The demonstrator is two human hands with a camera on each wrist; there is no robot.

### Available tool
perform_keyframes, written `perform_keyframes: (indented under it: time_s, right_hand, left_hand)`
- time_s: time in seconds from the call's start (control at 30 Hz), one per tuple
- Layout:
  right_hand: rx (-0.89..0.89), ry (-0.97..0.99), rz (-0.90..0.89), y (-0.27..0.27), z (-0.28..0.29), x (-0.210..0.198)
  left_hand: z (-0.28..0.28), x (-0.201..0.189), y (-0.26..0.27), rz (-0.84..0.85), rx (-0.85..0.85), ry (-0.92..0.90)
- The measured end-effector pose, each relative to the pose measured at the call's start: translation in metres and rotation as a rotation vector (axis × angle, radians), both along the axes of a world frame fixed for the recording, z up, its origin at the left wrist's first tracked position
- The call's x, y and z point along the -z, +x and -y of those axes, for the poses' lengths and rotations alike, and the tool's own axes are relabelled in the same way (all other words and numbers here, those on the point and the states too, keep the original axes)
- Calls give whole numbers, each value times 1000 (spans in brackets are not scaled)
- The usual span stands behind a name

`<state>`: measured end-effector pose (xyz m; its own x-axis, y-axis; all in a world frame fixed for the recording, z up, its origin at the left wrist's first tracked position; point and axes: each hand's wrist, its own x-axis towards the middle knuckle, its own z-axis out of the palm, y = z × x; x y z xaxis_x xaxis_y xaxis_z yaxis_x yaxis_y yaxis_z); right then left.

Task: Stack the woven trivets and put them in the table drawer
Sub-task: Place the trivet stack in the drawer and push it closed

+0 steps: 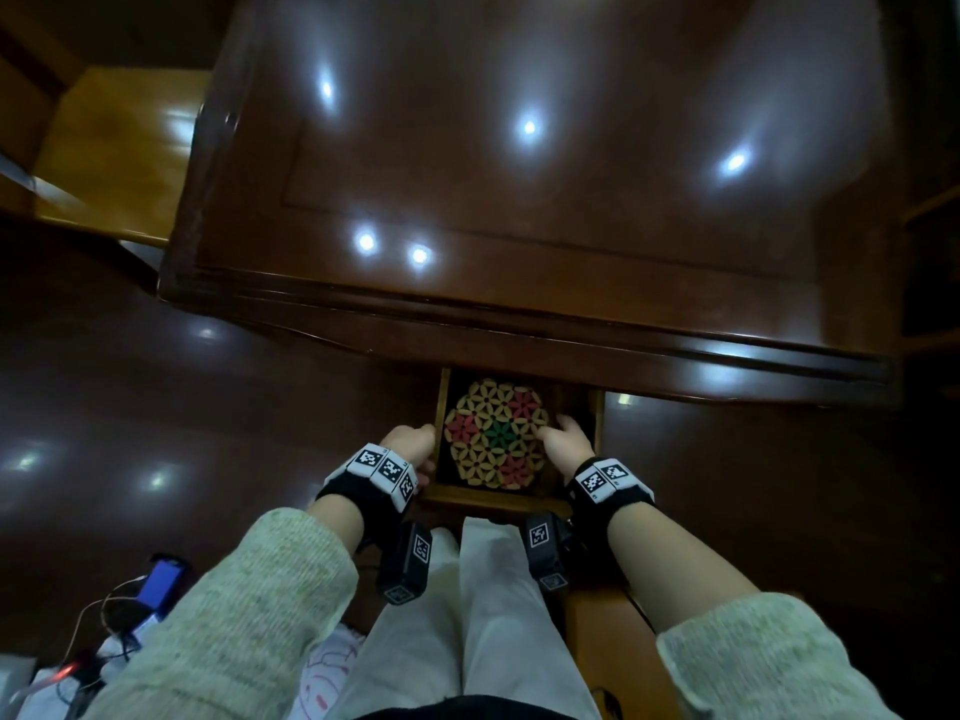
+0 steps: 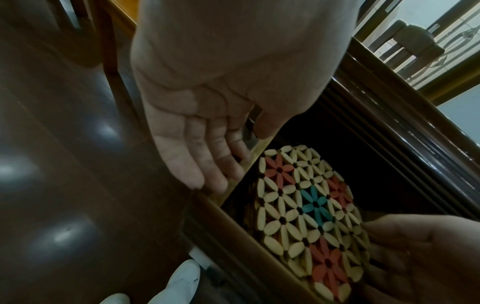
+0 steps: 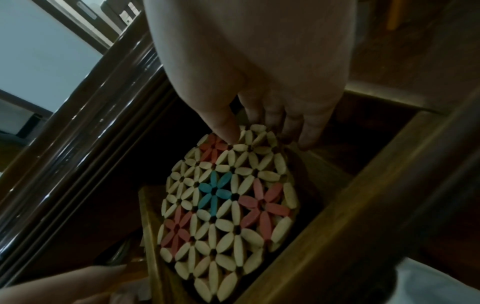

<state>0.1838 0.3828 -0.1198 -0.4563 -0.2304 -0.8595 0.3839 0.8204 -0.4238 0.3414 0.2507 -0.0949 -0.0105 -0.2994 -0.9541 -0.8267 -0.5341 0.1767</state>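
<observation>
The woven trivets lie flat in the open table drawer. Only the top one shows plainly: hexagonal, cream petals with red flowers and a teal centre. My right hand pinches their right edge, thumb on top, fingers at the rim. My left hand has straight fingers lying against the outside of the drawer's left wall, apart from the trivets. The drawer's back part is hidden under the table.
The glossy dark tabletop overhangs the drawer. A wooden chair stands at the far left. My white-trousered legs are just before the drawer front. A blue device with cables lies on the floor at lower left.
</observation>
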Motion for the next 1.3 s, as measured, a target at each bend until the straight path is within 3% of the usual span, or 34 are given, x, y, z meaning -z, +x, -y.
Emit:
perform_keyframes:
  time_s: [0.5,0.8,0.97,1.03,1.17,1.3]
  right_hand:
    - [293,-40,68,-4,-56,-46]
    - [232,87,201,26,-100,-68]
    - [335,177,219,32,-109,-68]
    - [428,140,271,38,-106,-65]
    - [638,-38,326,41,-95,-52]
    - [537,-23,277,36,-92,-38]
  left_hand:
    - [-32,-23,45,15,113,-61]
    - [-63,-21,69,-49,-90,46]
    - [-65,-25,71,-160,-176,171]
    - [-65,-25,66,-216,-248,230]
    - [-61,-18,55,-272,-365,152]
    - [-58,-13,52,-261,-314,134]
